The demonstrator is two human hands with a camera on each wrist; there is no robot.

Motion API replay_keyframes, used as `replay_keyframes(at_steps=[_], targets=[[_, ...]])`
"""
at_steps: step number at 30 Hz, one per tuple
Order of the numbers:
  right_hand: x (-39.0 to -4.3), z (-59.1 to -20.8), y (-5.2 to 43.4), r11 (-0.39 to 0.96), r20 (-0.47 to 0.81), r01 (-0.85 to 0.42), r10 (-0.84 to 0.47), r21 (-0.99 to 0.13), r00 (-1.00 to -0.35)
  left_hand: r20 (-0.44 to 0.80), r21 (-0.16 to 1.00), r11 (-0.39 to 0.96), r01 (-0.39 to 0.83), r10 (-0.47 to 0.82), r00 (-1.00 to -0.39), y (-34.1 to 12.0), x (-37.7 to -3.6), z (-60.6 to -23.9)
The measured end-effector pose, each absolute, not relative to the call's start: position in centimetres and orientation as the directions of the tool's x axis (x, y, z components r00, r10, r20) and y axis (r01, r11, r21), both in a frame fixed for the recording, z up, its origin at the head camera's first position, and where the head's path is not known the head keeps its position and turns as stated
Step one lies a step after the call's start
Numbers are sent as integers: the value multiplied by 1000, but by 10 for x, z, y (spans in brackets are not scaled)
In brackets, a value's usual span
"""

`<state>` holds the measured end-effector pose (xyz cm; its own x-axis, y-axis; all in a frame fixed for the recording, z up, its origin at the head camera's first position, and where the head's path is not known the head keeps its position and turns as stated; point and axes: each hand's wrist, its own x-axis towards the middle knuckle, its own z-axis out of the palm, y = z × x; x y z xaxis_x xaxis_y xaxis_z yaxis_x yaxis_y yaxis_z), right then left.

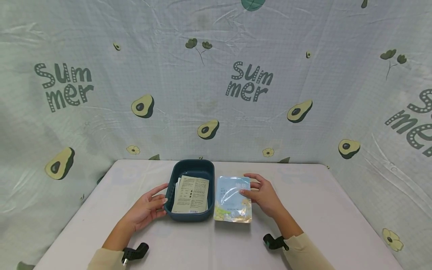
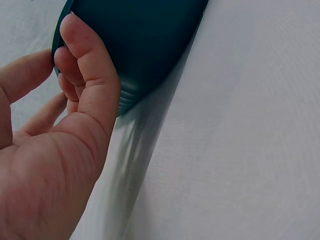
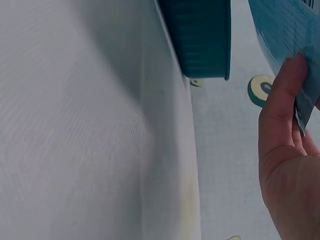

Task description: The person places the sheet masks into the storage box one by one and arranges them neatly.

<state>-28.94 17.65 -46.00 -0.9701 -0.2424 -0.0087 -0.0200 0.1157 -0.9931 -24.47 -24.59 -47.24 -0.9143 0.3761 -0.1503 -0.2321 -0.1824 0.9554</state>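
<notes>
A dark blue-green plastic bin (image 1: 190,216) stands on the table, with printed papers (image 1: 190,193) lying inside it. My left hand (image 1: 148,206) is at the bin's left side, its fingertips touching the rim and outer wall; the left wrist view shows this hand (image 2: 70,125) with relaxed, bent fingers against the wall. To the right of the bin, a shiny light-blue flat pouch (image 1: 233,202) with a yellow-green print hangs over the table. Thumb on its front and fingers behind, my right hand (image 1: 264,195) pinches the pouch by its right edge, as the right wrist view shows too.
A white-covered table (image 1: 236,247) lies under both hands. Behind it hangs a pale curtain (image 1: 175,82) printed with avocados and lettering. Black wrist-worn cameras (image 1: 136,251) sit at both cuffs.
</notes>
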Motion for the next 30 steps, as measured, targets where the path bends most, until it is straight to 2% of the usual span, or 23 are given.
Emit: replay_keyframes(at_steps=[30], targets=[[-308, -465, 130, 95, -27, 7, -212, -995, -977, -158, 960, -162, -230, 366, -917, -246, -246, -474]])
